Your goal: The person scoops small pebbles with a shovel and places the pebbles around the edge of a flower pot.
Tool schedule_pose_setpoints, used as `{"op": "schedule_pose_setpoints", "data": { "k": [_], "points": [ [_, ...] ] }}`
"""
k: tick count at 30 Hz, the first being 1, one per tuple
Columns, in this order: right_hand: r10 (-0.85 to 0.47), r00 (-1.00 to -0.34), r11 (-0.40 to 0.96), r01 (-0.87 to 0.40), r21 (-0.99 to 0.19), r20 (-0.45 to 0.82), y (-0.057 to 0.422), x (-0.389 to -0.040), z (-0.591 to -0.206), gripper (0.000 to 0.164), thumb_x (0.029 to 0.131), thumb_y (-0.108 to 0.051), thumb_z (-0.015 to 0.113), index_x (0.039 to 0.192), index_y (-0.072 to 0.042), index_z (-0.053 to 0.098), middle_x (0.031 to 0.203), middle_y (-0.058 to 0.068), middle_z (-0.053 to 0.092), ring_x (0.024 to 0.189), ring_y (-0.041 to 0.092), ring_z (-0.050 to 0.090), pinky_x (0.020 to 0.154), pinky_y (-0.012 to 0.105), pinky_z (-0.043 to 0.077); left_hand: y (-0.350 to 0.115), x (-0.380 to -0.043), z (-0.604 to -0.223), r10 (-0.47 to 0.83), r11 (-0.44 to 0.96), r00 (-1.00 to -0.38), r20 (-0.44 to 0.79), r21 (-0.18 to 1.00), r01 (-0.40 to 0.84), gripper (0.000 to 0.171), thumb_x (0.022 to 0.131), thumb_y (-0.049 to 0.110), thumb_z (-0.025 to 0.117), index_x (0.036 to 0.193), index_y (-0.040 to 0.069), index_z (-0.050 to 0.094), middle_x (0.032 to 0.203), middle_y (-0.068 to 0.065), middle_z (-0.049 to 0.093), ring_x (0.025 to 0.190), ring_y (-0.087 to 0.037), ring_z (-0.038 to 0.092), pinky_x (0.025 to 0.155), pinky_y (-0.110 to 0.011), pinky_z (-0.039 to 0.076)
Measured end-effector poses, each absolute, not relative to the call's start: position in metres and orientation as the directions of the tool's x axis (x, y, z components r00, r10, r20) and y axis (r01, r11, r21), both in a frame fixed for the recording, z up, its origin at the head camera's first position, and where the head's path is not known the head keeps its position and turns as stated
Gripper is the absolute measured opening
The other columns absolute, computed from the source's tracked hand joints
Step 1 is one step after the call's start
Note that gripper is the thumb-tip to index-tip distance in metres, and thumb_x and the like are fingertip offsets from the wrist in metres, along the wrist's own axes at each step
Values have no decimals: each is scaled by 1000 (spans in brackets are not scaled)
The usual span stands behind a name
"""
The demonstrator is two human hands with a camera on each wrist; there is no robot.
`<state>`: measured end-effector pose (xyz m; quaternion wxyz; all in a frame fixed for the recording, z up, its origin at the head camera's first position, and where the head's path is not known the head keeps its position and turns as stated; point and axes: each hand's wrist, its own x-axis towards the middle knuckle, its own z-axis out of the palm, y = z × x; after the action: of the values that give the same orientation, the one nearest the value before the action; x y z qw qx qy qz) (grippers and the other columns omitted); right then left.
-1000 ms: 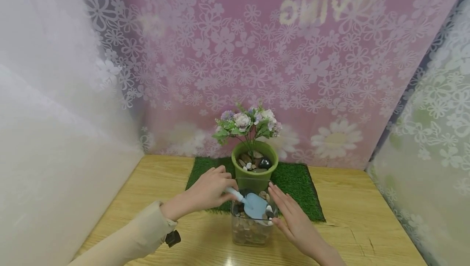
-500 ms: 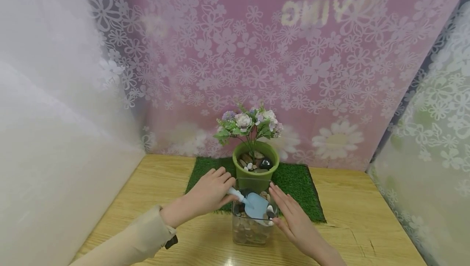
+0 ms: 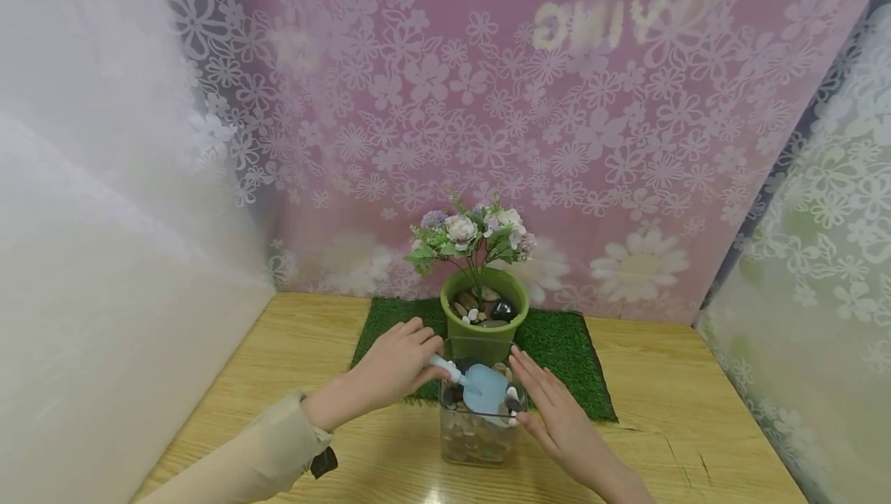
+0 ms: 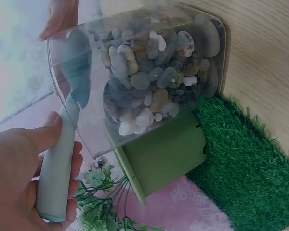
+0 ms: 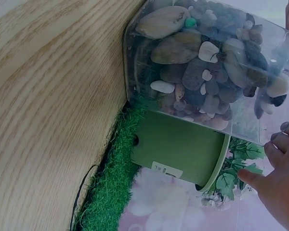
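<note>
My left hand [image 3: 397, 361] grips the pale handle of a small light-blue trowel [image 3: 486, 389]. The blade lies inside the mouth of a clear square container [image 3: 455, 454], over the stones. Pebbles [image 4: 144, 79] of grey, white and brown fill much of the container, as the left wrist view shows. On the container's right side rests my right hand [image 3: 560, 423], its fingers fairly straight along the rim. In the right wrist view that hand's fingers touch the container's top edge. How deep the blade's tip reaches is hard to tell.
Right behind the container stands a green flowerpot [image 3: 453, 325] with artificial flowers [image 3: 462, 232] and stones in it. It sits on a green turf mat [image 3: 560, 357] on the wooden table [image 3: 668, 388]. A pink floral curtain [image 3: 418, 125] hangs at the back; pale sheets flank both sides.
The trowel and both hands stay in nearly the same place. The left hand has shifted only very slightly, and the view has moved a little.
</note>
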<state>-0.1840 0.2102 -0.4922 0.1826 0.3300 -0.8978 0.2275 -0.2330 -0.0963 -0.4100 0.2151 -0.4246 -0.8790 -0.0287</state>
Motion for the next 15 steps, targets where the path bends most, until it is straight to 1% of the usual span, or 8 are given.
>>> {"op": "schedule_pose_setpoints", "data": {
  "k": [3,6,11,15],
  "points": [
    [-510,-712,678,-678,-284,483,210,-184,-493,73,101,-21,63,162,-12,23,168,7,22,153,19,22,118,14,-1,-100,-232,-412,712,647,-571,408,-65,760,28,94,47,67,97,19,68,92,6,65,85,-14,52,74,-29,46],
    [-506,-710,679,-678,-282,490,209,-184,-493,74,101,-21,62,163,-15,21,168,7,23,153,18,22,118,14,-1,-103,-232,-415,690,653,-585,426,-18,757,26,93,45,68,97,19,68,91,7,66,81,-12,48,73,-28,44],
    [-498,-722,681,-668,-298,480,209,-183,-491,74,102,-22,61,163,-16,20,168,6,21,154,15,20,118,14,-1,-103,-230,-416,675,644,-576,461,14,765,25,92,43,71,97,19,69,89,7,65,76,-10,41,69,-26,39],
    [-497,-712,674,-677,-296,496,208,-183,-490,74,101,-21,63,163,-15,22,167,7,23,153,18,23,118,13,-1,-104,-229,-416,673,635,-570,470,27,772,24,92,42,71,98,19,69,89,7,65,75,-10,39,69,-26,37]
  ]
}}
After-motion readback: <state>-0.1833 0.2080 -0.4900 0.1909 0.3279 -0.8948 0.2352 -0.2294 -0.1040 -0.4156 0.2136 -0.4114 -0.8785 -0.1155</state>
